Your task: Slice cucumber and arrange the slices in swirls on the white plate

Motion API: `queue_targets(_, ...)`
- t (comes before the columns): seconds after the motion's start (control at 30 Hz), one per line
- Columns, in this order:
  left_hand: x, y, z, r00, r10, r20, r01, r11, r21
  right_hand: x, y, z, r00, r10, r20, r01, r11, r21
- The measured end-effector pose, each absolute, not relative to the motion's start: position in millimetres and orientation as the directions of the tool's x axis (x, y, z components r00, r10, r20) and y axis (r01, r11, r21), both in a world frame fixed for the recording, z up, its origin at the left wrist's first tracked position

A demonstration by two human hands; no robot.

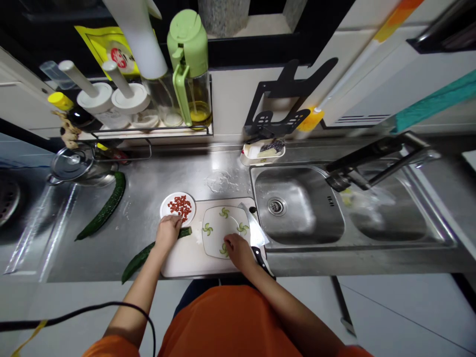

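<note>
My left hand (168, 232) reaches to the near edge of a small round white plate (163, 202). Chopped red bits (181, 204) lie on that plate. Its fingers are drawn together, and what they hold, if anything, is hidden. Under my left wrist passes a cucumber (137, 262), its cut end on the cutting board (178, 265). My right hand (237, 249) is over the near right part of a squarish white plate (222, 229) with green leaf patterns. Its fingers are curled in, their contents unclear. Beside this plate lies a knife (263, 262), blade pointing away, with a dark green piece (253, 209) near its tip.
Another cucumber (106, 210) lies at left, near a lidded pot (76, 166). A rack (156, 130) carries jars and a green-topped oil bottle (189, 69). On the right are a double sink (297, 206) and a faucet (375, 163). A small caddy (263, 154) stands behind.
</note>
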State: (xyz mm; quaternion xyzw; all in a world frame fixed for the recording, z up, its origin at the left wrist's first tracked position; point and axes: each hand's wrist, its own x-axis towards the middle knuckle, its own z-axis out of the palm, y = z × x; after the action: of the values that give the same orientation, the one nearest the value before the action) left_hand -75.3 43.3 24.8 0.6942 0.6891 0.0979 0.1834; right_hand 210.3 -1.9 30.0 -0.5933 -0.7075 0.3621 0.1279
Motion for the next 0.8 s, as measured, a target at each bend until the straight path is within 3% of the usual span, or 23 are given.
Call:
queue_targets(0.4,-71,50,29,0.078,0.987,-0.141,0.919,-0.016,0.393,213,-4,26,-0.267,0.933,-0.242,0.746,0.042,-0.665)
queue_targets(0.8,-73,44,43,-0.080,0.987,-0.139,0.862,0.139,0.487,212,-1,28,-0.284,0.919,-0.273,0.755,0.039,-0.655)
